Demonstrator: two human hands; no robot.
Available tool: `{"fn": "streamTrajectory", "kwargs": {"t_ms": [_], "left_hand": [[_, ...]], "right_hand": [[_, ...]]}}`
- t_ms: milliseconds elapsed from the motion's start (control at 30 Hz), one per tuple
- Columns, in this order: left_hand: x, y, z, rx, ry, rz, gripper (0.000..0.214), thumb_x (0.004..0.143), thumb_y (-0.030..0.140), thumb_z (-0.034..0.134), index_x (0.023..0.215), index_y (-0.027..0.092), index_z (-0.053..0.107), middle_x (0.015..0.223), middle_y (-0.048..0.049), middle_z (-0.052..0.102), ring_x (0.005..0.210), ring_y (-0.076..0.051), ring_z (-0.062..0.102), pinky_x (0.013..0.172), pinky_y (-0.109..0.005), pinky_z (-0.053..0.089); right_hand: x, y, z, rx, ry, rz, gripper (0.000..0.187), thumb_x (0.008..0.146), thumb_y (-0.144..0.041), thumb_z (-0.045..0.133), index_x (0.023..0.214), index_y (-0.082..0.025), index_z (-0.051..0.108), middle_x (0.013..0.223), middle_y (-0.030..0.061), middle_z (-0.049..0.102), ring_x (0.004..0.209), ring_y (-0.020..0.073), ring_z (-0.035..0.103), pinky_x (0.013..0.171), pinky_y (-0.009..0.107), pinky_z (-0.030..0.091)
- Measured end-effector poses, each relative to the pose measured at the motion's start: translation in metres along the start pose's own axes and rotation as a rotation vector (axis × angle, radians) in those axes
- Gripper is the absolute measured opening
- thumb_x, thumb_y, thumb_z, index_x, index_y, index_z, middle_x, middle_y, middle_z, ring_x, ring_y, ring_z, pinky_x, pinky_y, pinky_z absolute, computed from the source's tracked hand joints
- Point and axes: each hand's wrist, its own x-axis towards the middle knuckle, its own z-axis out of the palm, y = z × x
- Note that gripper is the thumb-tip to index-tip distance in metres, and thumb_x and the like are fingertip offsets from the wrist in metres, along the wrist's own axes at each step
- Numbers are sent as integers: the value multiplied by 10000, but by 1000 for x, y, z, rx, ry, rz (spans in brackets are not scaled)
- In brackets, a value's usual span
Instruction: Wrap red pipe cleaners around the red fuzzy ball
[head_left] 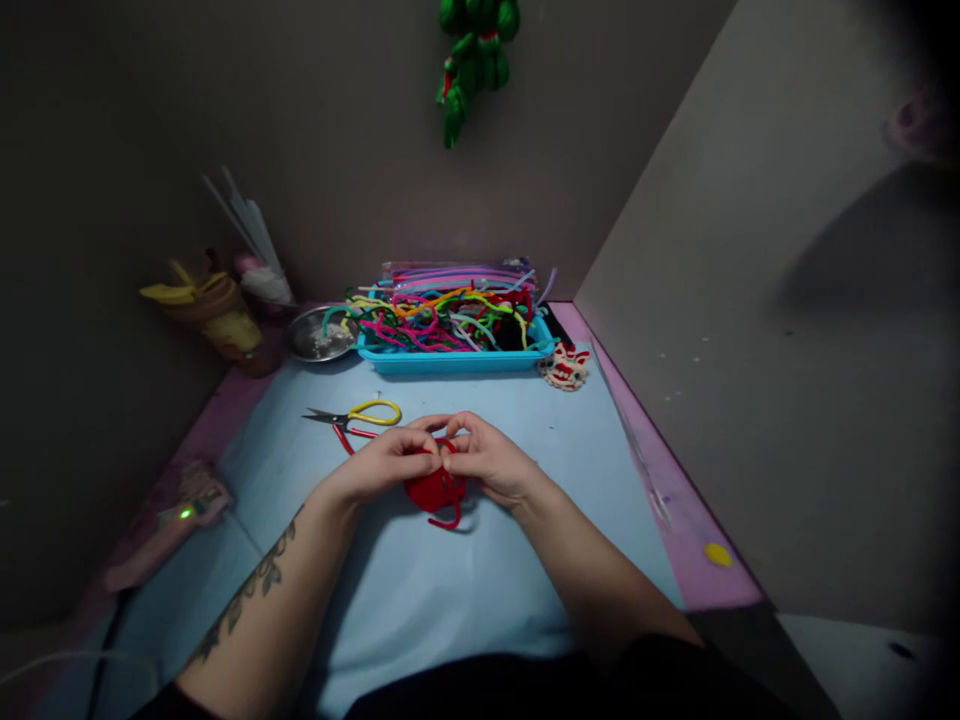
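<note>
Near the middle of the table, both hands meet over a round red piece (429,491) that looks made of fuzzy pipe cleaner. My left hand (401,455) has thumb and fingers pinched at its upper left edge. From the right, my right hand (484,460) pinches a red pipe cleaner (455,508), whose loose end curls down toward me. The fingertips almost touch, and the exact grip between them is partly hidden. Just beyond my left hand lie scissors (341,418) with one yellow and one red handle, blades pointing left.
At the back stands a blue tray (457,364) heaped with coloured pipe cleaners. Beside it are a metal bowl (321,335) and a lion-face craft (565,367). A glue gun (180,520) with a green light lies left, its cord trailing forward. A yellow disc (718,555) sits right.
</note>
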Motion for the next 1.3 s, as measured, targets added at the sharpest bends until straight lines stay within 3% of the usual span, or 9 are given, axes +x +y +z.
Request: {"fn": "streamTrajectory", "kwargs": {"t_ms": [467, 800, 1000, 1100, 1167, 1300], "left_hand": [[0, 2, 1, -53, 19, -26, 230, 707, 370, 676, 609, 169, 623, 1254, -117, 590, 1249, -321, 453, 903, -374, 408], [1, 0, 2, -32, 15, 0, 278, 708, 438, 693, 629, 174, 655, 1207, -120, 611, 1245, -320, 465, 949, -391, 402], [2, -2, 2, -46, 30, -20, 250, 691, 416, 705, 608, 186, 654, 1143, -111, 651, 1261, -323, 449, 982, -408, 375], [2, -3, 2, -81, 146, -37, 252, 701, 398, 695, 607, 170, 648, 1285, -119, 584, 1204, -324, 503, 985, -420, 373], [3, -4, 3, -73, 290, -33, 256, 719, 401, 680, 622, 166, 653, 1310, -131, 563, 1198, -328, 506, 989, -429, 367], [5, -6, 3, -8, 495, 40, 246, 739, 417, 670, 671, 181, 681, 1186, -116, 598, 1217, -309, 469, 1011, -411, 351]], "right_hand": [[0, -2, -3, 63, -48, 48, 474, 565, -215, 841, 869, -202, 479, 621, -60, 670, 529, 98, 611, 567, 217, 454], [2, 2, -4, 58, -41, 39, 432, 548, -119, 792, 815, -208, 463, 580, -63, 668, 484, 88, 585, 510, 186, 422], [2, 3, -4, 9, -4, 21, 452, 553, -156, 802, 855, -210, 470, 606, -73, 655, 515, 96, 590, 561, 218, 438], [4, 2, -5, 3, 69, -4, 478, 568, -233, 827, 922, -211, 506, 722, -40, 657, 632, 120, 611, 635, 255, 462], [4, 1, -5, -48, 194, -86, 441, 614, -290, 807, 954, -220, 534, 816, -17, 642, 730, 136, 604, 694, 274, 467], [2, -2, -2, -446, 408, -370, 223, 713, -293, 717, 906, -253, 612, 977, 13, 593, 954, 183, 554, 867, 339, 435]]}}
